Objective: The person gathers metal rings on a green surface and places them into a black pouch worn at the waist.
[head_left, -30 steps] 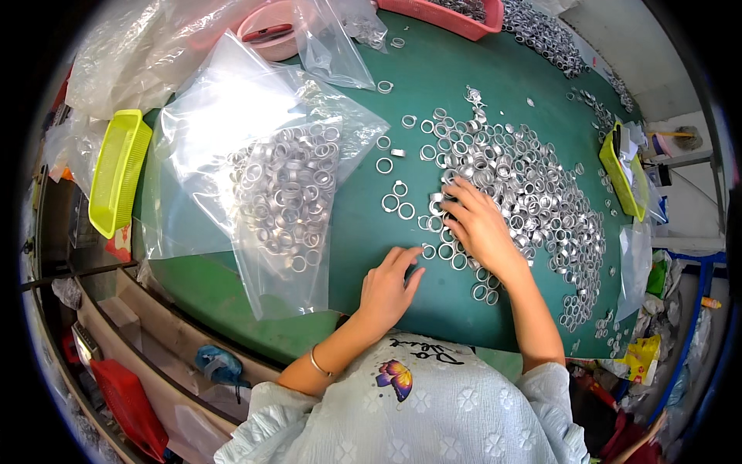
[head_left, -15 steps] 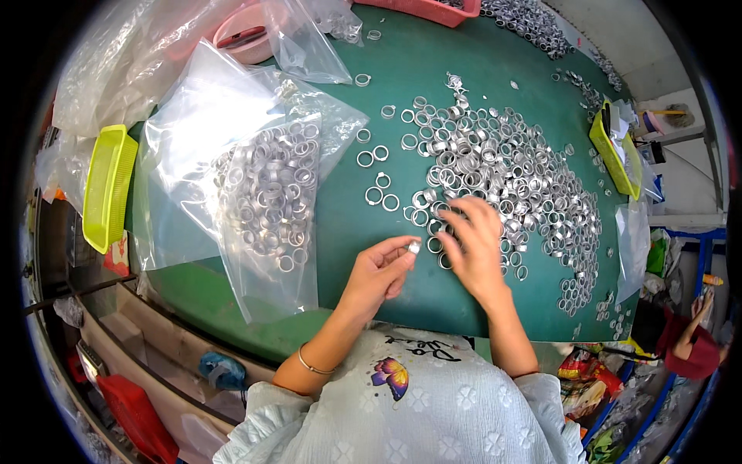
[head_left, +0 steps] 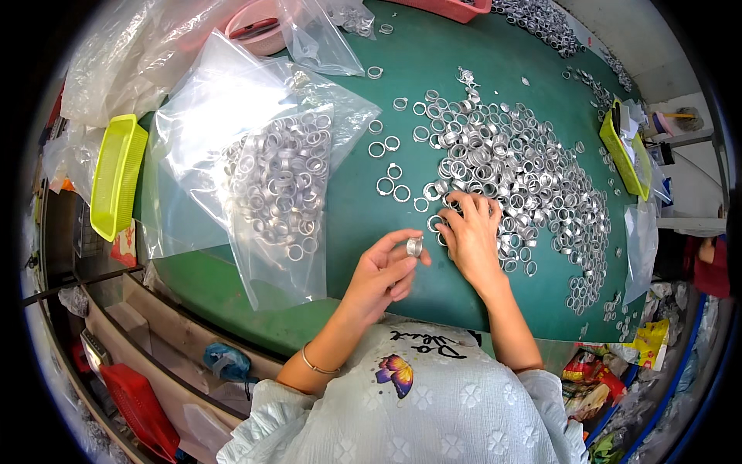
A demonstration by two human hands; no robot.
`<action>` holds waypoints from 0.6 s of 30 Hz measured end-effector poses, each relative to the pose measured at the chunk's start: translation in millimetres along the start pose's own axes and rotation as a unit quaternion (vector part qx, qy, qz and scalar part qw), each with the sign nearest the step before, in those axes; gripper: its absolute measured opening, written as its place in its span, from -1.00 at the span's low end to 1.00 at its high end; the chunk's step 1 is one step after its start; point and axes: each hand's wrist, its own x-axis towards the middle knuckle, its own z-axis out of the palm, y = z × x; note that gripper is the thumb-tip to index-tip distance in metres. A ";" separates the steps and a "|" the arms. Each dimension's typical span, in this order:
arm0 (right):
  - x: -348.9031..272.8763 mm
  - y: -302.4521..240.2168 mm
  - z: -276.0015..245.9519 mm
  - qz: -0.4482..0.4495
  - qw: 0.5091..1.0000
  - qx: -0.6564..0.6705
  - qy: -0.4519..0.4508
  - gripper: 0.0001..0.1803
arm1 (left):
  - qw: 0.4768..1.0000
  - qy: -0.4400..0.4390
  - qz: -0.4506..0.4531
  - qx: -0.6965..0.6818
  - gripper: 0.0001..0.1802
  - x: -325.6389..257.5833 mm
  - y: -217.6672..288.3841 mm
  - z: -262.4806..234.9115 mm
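Between the thumb and forefinger of my left hand (head_left: 379,271) is a small silver metal ring (head_left: 415,247), raised off the green tabletop. My right hand (head_left: 474,243) reaches to the near left edge of a large heap of similar metal rings (head_left: 510,162); its fingers are bent and spread, with the tips down among the rings. What lies under those fingertips is partly hidden. Several loose rings (head_left: 402,193) are scattered just left of the heap. Further left, a clear plastic bag (head_left: 274,290) holds many more rings.
A yellow-green basket (head_left: 116,178) stands at the left edge and another yellow-green basket (head_left: 624,151) at the right. At the back are a pink bowl (head_left: 267,42) and a pink tray (head_left: 456,8). More rings (head_left: 533,23) lie at the far right. A drawer (head_left: 178,340) is below left.
My right hand's fingers have come down onto the heap's edge. The ring in my left hand has turned and shows more of its side. The whole view has shifted slightly.
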 end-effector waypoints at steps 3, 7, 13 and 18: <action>-0.2 -2.8 3.4 0.016 1.000 0.008 0.008 -0.80 | 0.982 0.038 0.070 0.169 -0.61 -3.6 -0.7 4.6; -1.5 -5.0 6.1 0.027 0.997 0.036 0.058 -0.85 | 0.957 0.079 0.109 0.256 -0.62 -7.0 -0.6 7.4; -16.4 -9.2 -11.7 0.248 0.738 0.628 0.017 -0.93 | 0.942 0.123 0.110 0.292 -0.64 4.5 -9.6 -4.9; -31.0 -8.9 -14.5 0.229 0.605 0.762 -0.018 -0.84 | 0.979 0.064 0.067 0.182 -0.61 8.1 -6.9 -3.4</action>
